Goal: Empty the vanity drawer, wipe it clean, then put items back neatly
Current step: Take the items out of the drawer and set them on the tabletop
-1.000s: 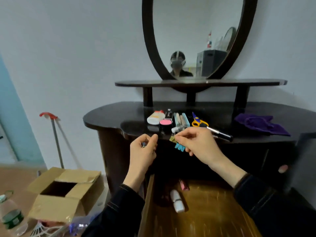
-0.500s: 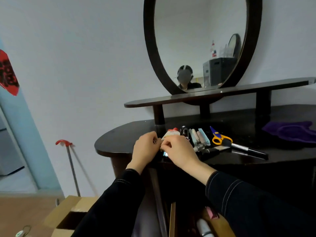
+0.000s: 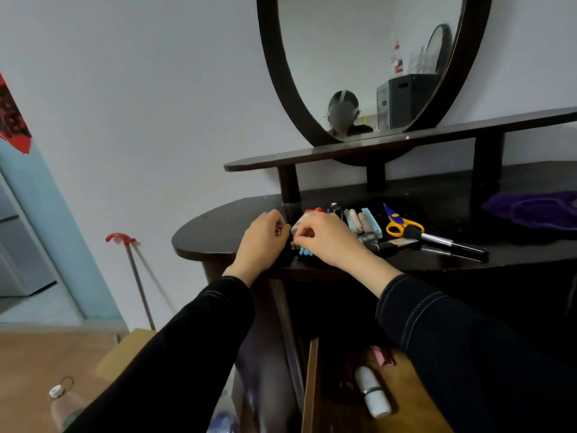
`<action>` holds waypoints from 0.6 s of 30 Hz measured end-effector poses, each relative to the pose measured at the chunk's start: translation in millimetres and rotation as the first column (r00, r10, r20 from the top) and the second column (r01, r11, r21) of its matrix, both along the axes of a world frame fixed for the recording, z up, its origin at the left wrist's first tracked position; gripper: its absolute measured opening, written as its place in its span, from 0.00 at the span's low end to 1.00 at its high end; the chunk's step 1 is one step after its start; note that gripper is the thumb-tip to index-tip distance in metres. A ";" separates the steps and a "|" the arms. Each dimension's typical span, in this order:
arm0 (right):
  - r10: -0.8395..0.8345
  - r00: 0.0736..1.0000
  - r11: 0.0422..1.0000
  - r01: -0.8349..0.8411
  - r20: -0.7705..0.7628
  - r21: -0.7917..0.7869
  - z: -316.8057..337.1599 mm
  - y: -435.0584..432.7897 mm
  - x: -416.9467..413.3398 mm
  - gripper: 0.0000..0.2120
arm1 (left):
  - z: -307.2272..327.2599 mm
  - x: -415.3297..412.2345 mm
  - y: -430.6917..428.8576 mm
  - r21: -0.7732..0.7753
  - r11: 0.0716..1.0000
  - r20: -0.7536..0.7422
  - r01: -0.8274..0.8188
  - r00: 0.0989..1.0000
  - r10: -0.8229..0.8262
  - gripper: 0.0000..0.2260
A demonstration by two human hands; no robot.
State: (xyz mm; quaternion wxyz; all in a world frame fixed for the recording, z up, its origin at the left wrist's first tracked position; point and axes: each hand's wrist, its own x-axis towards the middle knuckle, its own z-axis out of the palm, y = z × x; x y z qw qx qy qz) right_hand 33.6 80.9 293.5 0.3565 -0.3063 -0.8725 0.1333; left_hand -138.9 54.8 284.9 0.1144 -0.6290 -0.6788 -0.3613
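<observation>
You're emptying: left hand (image 3: 262, 242) pinches a small clip (image 3: 278, 229), I think; right hand (image 3: 324, 239) curls its fingers round blue clips (image 3: 305, 252) at the table (image 3: 218, 232) edge. Next, fetch the white tube (image 3: 373, 392) from the drawer (image 3: 312, 385).

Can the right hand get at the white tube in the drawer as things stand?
Probably yes: the white tube lies uncovered in the open drawer, but the right hand holds blue clips.

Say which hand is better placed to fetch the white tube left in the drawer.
Probably the right hand: its arm reaches over the drawer, near the white tube, while the left hand's arm lies outside the drawer's left wall. Both hands hold small items.
</observation>
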 end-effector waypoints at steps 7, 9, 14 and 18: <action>-0.077 0.997 0.996 0.077 -0.002 0.047 -1.7 -3.4 0.7 0.07 | -0.9 -0.4 5.4 -0.081 0.995 0.002 0.059 0.998 -0.059 0.07; -0.089 0.996 0.995 0.089 -0.002 0.050 -1.9 -2.2 0.7 0.07 | -1.1 -2.6 7.7 -0.102 0.993 0.002 0.061 0.998 -0.061 0.06; -0.146 0.989 0.984 0.143 0.017 0.105 -1.2 -5.2 -1.2 0.07 | -1.7 -4.3 7.0 -0.079 0.992 0.065 0.101 0.993 -0.096 0.08; -0.163 0.987 0.976 0.163 -0.010 0.143 -0.6 -8.6 0.1 0.04 | -1.4 -2.4 4.2 -0.059 0.989 0.103 0.136 0.986 -0.130 0.09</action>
